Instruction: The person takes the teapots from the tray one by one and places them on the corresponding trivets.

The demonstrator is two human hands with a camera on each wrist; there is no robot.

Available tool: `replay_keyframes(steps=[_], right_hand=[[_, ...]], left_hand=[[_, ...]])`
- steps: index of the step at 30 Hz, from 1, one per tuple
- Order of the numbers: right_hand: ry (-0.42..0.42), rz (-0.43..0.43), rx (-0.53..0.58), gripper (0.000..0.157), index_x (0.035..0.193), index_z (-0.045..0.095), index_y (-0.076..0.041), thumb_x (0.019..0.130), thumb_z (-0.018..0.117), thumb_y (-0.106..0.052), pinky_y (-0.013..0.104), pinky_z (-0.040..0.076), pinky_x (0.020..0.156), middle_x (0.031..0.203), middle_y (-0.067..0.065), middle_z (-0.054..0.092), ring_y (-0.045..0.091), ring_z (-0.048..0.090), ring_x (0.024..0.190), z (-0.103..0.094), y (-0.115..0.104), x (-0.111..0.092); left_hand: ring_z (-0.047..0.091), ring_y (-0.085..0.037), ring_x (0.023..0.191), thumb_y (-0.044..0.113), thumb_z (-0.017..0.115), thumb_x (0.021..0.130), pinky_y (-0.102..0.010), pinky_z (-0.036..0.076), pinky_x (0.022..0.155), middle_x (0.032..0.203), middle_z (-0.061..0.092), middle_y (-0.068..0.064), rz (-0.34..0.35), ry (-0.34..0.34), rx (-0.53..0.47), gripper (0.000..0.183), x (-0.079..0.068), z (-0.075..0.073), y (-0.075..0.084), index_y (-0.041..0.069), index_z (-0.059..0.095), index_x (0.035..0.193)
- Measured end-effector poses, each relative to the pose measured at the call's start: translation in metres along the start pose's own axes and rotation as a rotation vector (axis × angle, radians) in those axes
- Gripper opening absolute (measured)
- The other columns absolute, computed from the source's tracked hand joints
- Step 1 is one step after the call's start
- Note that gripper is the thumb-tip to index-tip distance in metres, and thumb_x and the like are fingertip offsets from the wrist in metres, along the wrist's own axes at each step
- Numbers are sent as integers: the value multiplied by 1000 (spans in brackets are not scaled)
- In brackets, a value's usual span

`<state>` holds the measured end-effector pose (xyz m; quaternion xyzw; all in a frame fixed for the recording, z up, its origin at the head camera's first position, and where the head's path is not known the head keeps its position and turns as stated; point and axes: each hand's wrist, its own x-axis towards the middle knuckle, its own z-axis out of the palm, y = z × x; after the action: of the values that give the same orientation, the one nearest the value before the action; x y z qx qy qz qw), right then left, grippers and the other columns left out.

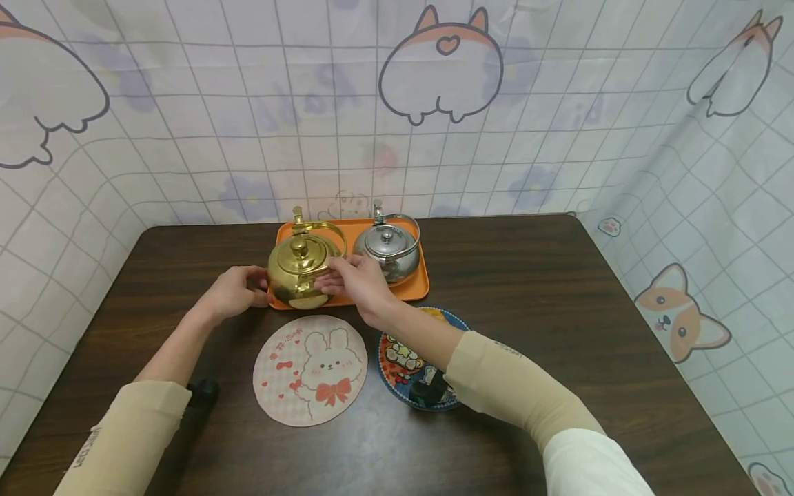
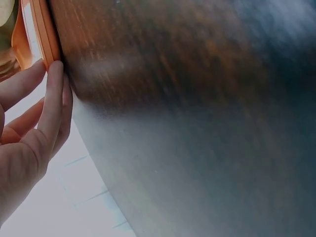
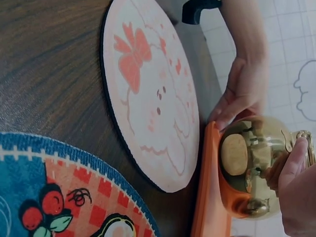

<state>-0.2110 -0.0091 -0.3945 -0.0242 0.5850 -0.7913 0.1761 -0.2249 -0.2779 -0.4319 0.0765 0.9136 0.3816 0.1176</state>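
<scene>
Two hands point(image 1: 232, 293) point(image 1: 367, 286), gold kettle point(image 1: 291, 272), tray point(image 1: 414, 289); lettered mat point(image 1: 304, 375)

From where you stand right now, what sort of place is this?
Possibly a staged tabletop corner rather than a working kitchen: a dark brown wood-grain table backed by creased white grid-patterned sheeting with cartoon corgis, plus a round gold metal kettle and a round silver metal kettle.

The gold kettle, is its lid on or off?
On: in the head view, the knobbed lid covers the top of the gold kettle.
</scene>
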Motion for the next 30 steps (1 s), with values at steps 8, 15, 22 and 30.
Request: replay_keyframes(steps=[8, 15, 22, 30], right_hand=[[1, 12, 11, 19, 112, 61, 6, 106, 56, -11, 30, 58, 79, 87, 15, 73, 19, 73, 79, 0, -2, -9], [-1, 11, -11, 19, 109, 62, 4, 107, 55, -13, 30, 58, 80, 86, 12, 73, 18, 72, 79, -2, -4, -18], [-7, 5, -1, 18, 108, 62, 4, 107, 54, -12, 29, 57, 79, 85, 10, 73, 17, 72, 78, -1, -1, -28], [-18, 15, 8, 15, 106, 60, 2, 107, 54, -12, 28, 57, 78, 85, 10, 73, 16, 72, 78, 2, -1, -40]], left_hand=[[53, -28, 94, 6, 73, 91, -37, 43, 76, 112, 59, -19, 11, -8, -1, 44, -2, -1, 3, -11, 57, 128], [54, -30, 98, 6, 75, 92, -38, 45, 78, 113, 59, -21, 11, -10, -4, 49, -2, -3, 4, -13, 55, 132], [56, -32, 100, 4, 73, 91, -39, 47, 81, 114, 60, -21, 10, -9, -12, 52, -3, -2, 6, -15, 53, 135], [64, -32, 97, -2, 71, 87, -38, 51, 79, 107, 65, -21, 46, 18, -3, 46, -3, 0, 3, -15, 58, 129]])
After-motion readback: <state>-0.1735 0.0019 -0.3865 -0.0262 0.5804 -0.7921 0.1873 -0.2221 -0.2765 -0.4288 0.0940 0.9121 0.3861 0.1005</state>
